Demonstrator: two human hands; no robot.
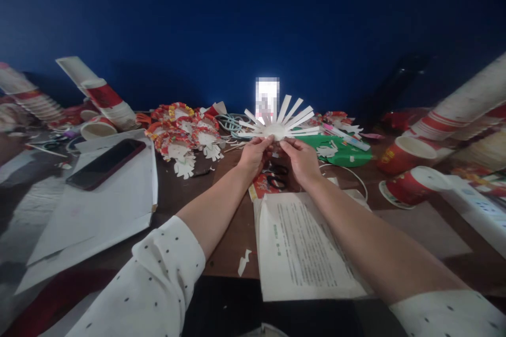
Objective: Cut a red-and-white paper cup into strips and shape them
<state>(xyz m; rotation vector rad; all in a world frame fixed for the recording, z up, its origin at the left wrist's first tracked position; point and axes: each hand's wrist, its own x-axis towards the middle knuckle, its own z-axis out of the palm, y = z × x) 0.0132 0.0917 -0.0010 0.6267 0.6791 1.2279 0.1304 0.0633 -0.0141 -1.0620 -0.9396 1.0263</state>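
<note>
A white paper cup cut into strips (275, 130) is held up in front of me, its strips fanned out like rays around a round base. My left hand (255, 155) pinches the lower left edge of the base, fingers closed. My right hand (301, 158) grips the lower right edge between thumb and fingers. Black-handled scissors (279, 176) lie on the table just below my hands, partly over a red printed piece. The fingers' far sides are hidden behind the cut cup.
A phone (106, 164) rests on a white box at left. Red-and-white cut paper pieces (184, 129) are piled behind. An open booklet (308, 245) lies under my right forearm. Paper cups (415, 155) and a power strip (480, 208) stand at right, a green sheet (348, 152) nearer.
</note>
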